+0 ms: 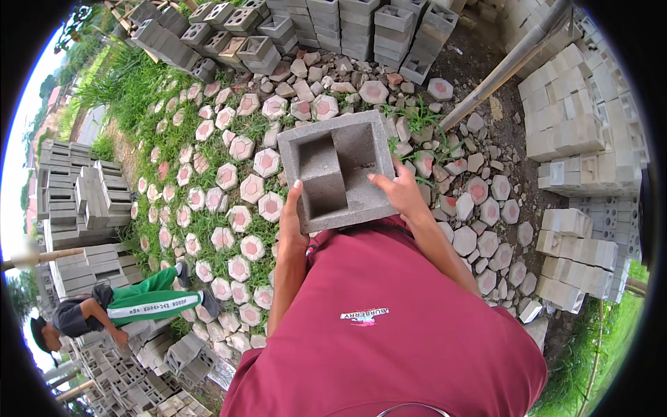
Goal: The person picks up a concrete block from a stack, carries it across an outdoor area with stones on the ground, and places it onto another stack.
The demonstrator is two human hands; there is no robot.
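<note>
A grey concrete block with square hollows is held up in front of my body, its open face turned toward me. My left hand grips its left side, the thumb lying along the outer wall. On the right side, my right hand holds the block with the thumb over its rim. The fingers of both hands are mostly hidden behind the block. Its lower edge is close to my maroon shirt.
Hexagonal paving stones with grass between them cover the ground. Stacked blocks stand at the right, with more block stacks at the far side. A pole slants at the far right. Another person is at the left.
</note>
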